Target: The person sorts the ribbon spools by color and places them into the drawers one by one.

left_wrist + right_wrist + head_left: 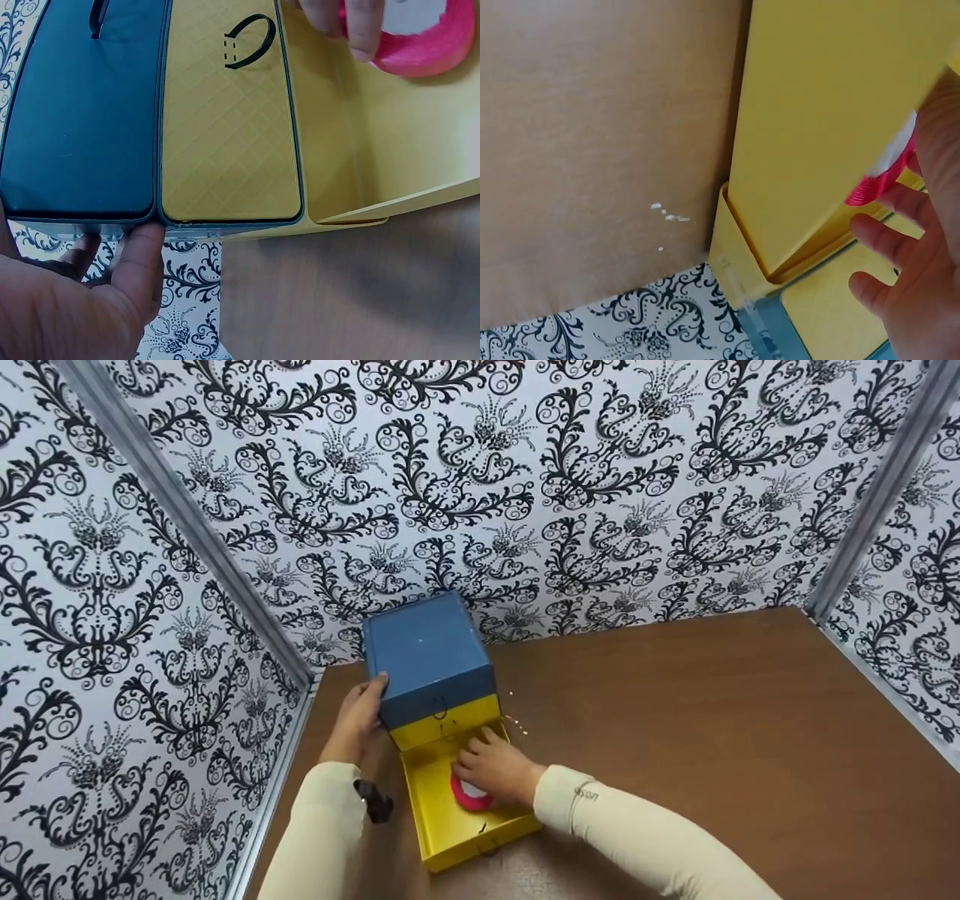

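A small chest with a blue drawer section (429, 649) on top and yellow drawers below stands on the table. Its lowest yellow drawer (435, 840) is pulled out and holds a pink ring-shaped roll (474, 804) with a pale centre. My right hand (499, 769) reaches into the drawer and pinches the roll's rim; its outer fingers (885, 238) are spread off it, and the thumb's contact is partly hidden. My left hand (360, 709) rests against the chest's left side, thumb at the top edge and fingertips (146, 240) touching the side wall.
Small white flecks (517, 725) lie on the brown table (675, 735) just right of the chest. Black loop pulls (259, 41) stick out from the drawer fronts. Patterned walls (480, 510) stand behind and at both sides. A dark device (373, 801) sits at my left wrist.
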A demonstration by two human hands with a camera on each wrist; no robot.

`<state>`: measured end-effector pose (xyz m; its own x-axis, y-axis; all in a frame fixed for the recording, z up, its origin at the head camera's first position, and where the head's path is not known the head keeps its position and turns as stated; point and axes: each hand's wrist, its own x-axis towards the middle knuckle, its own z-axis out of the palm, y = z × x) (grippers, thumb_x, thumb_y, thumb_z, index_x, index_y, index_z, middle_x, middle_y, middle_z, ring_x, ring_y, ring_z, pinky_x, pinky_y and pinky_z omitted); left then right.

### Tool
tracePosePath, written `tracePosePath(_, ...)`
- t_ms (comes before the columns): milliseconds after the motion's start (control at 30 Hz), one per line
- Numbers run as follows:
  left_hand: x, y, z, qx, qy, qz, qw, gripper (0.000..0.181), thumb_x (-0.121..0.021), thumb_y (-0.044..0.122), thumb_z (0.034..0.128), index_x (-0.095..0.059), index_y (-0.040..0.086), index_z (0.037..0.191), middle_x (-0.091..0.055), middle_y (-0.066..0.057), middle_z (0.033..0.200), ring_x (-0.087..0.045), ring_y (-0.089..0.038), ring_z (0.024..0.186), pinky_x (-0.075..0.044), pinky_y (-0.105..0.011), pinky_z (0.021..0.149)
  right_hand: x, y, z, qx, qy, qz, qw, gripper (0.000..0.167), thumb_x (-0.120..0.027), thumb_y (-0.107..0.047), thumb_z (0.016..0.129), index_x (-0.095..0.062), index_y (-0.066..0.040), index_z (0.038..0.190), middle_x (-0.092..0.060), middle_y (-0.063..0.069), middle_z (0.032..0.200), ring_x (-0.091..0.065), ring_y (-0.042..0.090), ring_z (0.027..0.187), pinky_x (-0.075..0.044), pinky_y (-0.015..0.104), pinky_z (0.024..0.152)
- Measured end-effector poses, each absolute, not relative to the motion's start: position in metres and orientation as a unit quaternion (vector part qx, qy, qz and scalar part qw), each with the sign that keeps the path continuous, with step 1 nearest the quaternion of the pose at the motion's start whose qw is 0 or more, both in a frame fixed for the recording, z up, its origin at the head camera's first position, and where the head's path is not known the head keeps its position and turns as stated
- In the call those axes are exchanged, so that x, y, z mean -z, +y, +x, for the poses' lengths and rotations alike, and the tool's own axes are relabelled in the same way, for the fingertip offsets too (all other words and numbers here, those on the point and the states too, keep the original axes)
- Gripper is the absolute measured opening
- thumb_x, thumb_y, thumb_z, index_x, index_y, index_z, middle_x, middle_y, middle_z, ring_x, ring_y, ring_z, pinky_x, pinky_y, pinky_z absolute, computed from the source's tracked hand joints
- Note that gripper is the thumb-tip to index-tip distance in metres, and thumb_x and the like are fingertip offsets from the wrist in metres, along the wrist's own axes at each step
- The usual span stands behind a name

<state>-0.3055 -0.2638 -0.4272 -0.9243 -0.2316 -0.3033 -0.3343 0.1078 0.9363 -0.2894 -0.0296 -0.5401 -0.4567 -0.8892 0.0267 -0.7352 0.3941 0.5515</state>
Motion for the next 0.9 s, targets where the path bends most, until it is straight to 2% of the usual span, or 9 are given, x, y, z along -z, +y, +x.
tracePosePath(133, 0.427, -0.264, -0.305, -0.643, 0.74, -0.19, 0.05, 0.07, -0.047, 0.047, 0.1026, -0.028, 0.002, 0.153, -0.029, -0.026, 0.153, -0.039, -0.043, 0.134, -0.038, -0.052, 0.108, 0.543, -0.03, -0.287, 0.237, -0.827, 0.489, 0.146, 0.081, -0.086, -0.049, 0.07, -0.054, -0.029, 0.14, -0.058, -0.007, 0.129, -0.053, 0.021, 0.113, -0.039, 0.047, 0.108)
tracePosePath(300, 0.425, -0.263, -0.305, -0.654, 0.73, -0.192, 0.058, 0.07, -0.047, 0.045, 0.1032, -0.025, 0.003, 0.155, -0.026, -0.026, 0.154, -0.036, -0.044, 0.136, -0.038, -0.053, 0.108, 0.542, -0.028, -0.287, 0.229, -0.832, 0.487, 0.135, 0.08, -0.082, -0.058, 0.071, -0.055, -0.029, 0.14, -0.059, -0.006, 0.129, -0.053, 0.021, 0.113, -0.039, 0.047, 0.107)
tracePosePath(567, 0.426, -0.263, -0.306, -0.632, 0.753, -0.182, 0.042, 0.073, -0.047, 0.046, 0.1028, -0.026, -0.002, 0.153, -0.026, -0.027, 0.154, -0.039, -0.043, 0.135, -0.038, -0.052, 0.109, 0.536, -0.02, -0.282, 0.188, -0.842, 0.483, 0.152, 0.075, -0.084, -0.052, 0.069, -0.058, -0.026, 0.135, -0.06, -0.005, 0.125, -0.053, 0.023, 0.111, -0.042, 0.047, 0.104)
tracePosePath(767, 0.428, -0.261, -0.305, -0.641, 0.743, -0.183, 0.049, 0.073, -0.046, 0.045, 0.1034, -0.023, -0.002, 0.154, -0.026, -0.028, 0.154, -0.039, -0.042, 0.134, -0.038, -0.051, 0.109, 0.527, -0.005, -0.268, 0.053, -0.868, 0.476, 0.131, 0.06, -0.076, -0.052, 0.081, -0.062, -0.019, 0.129, -0.063, -0.001, 0.121, -0.055, 0.023, 0.11, -0.045, 0.044, 0.099)
tracePosePath(900, 0.425, -0.261, -0.304, -0.65, 0.736, -0.18, 0.05, 0.072, -0.046, 0.045, 0.1037, -0.023, 0.0, 0.155, -0.03, -0.027, 0.152, -0.043, -0.041, 0.132, -0.039, -0.052, 0.108, 0.52, 0.013, -0.256, -0.063, -0.887, 0.442, 0.117, 0.044, -0.073, -0.045, 0.086, -0.067, -0.015, 0.117, -0.066, 0.002, 0.112, -0.057, 0.022, 0.105, -0.049, 0.041, 0.092)
